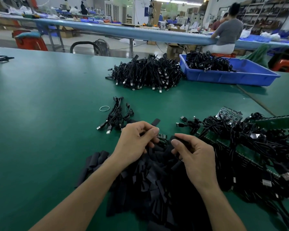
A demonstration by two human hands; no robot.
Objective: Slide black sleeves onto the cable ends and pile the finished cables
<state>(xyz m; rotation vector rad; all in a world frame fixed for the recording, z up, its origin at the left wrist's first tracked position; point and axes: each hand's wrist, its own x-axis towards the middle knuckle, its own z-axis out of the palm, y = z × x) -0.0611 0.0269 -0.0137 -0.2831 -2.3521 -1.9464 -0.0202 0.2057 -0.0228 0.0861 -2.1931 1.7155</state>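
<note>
Black sleeves [157, 180] are lying in a loose heap directly beneath both hands on the green tabletop [48, 97]. The left hand [137, 139] is holding a cable end [161, 135], a small circuit board that is projecting from its curled fingers [150, 130] toward the right hand [195, 157]. The right hand's fingers [176, 143] are clamping on a single sleeve [178, 139], just beside the board. The sleeve is not yet covering the board, so this unit is judged to be at the fitting step.

Completed work: a small group of cables [115, 115] is lying just beyond the left fingers. A large pile [147, 72] is sitting well beyond them, next to a blue bin [227, 75] that is also holding cables. Whether the bin's contents are sleeved cannot be told.

Remaining work: a tangled mass of cables [240, 139] with bare green boards is spreading to the right of the right fingers. Judging by that mass and by the sleeve heap, a substantial share of the batch is awaiting sleeves.
</note>
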